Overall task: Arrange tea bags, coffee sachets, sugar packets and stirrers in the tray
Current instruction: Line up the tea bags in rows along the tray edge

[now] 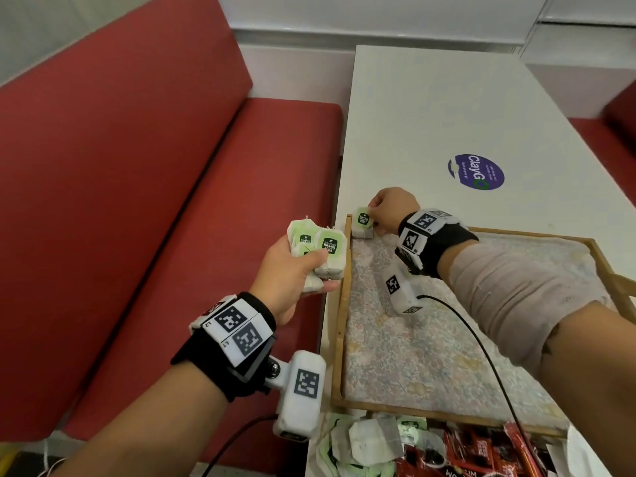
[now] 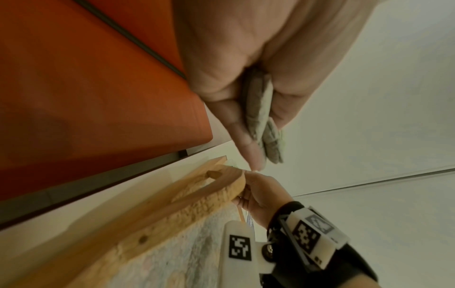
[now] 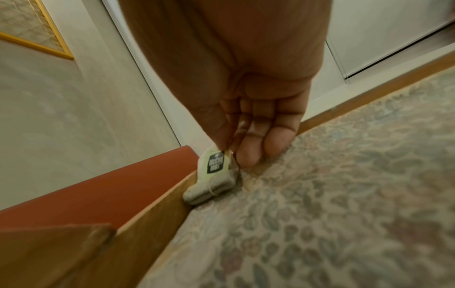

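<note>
**Tea bags going into the tray's far corner**

We see the right hand (image 1: 389, 210) pinching a small stack of tea bags (image 3: 213, 176) that sits on the floral floor of the wooden tray (image 1: 339, 325), pressed into its far left corner. The left hand (image 1: 292, 270) hovers just beside the tray's left rim, fingers (image 2: 248, 144) curled round a bundle of tea bags (image 1: 318, 253). More tea bags and red sachets (image 1: 481, 452) lie heaped on the worktop (image 1: 447, 108) near the tray's close edge.

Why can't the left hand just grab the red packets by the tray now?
Probably not yet: the left hand is full, its grip wrapped round a bunch of tea bags. Nothing blocks the red packets near the tray.
</note>
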A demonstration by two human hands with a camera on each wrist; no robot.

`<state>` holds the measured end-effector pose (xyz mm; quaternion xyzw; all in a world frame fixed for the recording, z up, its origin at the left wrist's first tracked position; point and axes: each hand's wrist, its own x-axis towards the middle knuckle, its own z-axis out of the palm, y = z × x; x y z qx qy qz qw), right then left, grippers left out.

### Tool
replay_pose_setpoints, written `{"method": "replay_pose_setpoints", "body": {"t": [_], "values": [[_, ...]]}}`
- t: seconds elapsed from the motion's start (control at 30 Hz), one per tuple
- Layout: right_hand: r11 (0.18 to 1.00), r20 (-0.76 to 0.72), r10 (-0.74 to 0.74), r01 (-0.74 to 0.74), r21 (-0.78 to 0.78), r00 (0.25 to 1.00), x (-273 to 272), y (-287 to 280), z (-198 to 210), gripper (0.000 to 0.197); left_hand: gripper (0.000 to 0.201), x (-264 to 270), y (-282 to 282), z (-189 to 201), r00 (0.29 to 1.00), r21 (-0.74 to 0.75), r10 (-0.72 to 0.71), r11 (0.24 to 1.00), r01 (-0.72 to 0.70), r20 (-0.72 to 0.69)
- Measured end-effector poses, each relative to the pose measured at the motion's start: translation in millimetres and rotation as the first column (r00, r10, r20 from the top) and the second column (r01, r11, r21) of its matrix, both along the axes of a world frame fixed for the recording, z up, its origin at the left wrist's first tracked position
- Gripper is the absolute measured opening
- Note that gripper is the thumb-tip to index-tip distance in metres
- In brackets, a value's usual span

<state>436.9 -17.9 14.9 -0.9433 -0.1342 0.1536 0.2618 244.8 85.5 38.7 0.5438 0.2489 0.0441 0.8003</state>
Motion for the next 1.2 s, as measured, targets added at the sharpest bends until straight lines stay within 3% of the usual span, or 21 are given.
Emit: {"method": "replay_pose_setpoints", "body": {"t": [0.13,0.23,0.37,0.43,0.53,0.97,1.2], "values": [[0.999,0.053,-0.036,0.035,0.030,0.998,-5.4,-4.7,4.1,0.003,0.024,2.9,-0.3,-0.9,0.999,-0.025,0.029,0.999,-0.030,-0.018],[0.983,0.120,0.006,-0.028,0.182,0.993,-20.4,-10.8,23.2,0.010,0.028,6.4,-0.3,-0.1,0.998,-0.038,0.049,0.998,-0.050,-0.026],[0.890,-0.061,0.319,-0.277,0.362,0.946,-59.7,-22.5,54.0,0.026,0.030,12.5,-1.2,1.3,0.999,-0.030,0.051,0.998,-0.051,-0.006],[0.861,-0.105,0.361,-0.287,0.420,0.927,-71.6,-27.9,56.9,0.020,0.029,14.8,-2.6,1.0,0.999,-0.017,0.050,0.999,-0.050,0.007],[0.843,-0.095,0.306,-0.224,0.488,0.947,-78.1,-30.4,53.7,0.026,0.031,16.6,-5.4,-0.1,0.998,0.010,0.063,0.998,-0.063,0.028],[0.835,-0.071,0.118,-0.060,0.547,0.991,-57.6,-36.8,51.9,0.015,0.019,18.3,2.3,-8.4,0.978,-0.025,0.202,0.979,-0.201,0.058],[0.959,-0.139,0.114,-0.072,0.273,0.984,-30.5,-36.2,15.8,0.020,0.020,15.9,9.3,-13.6,0.975,-0.023,0.221,0.975,-0.220,0.038]]}}
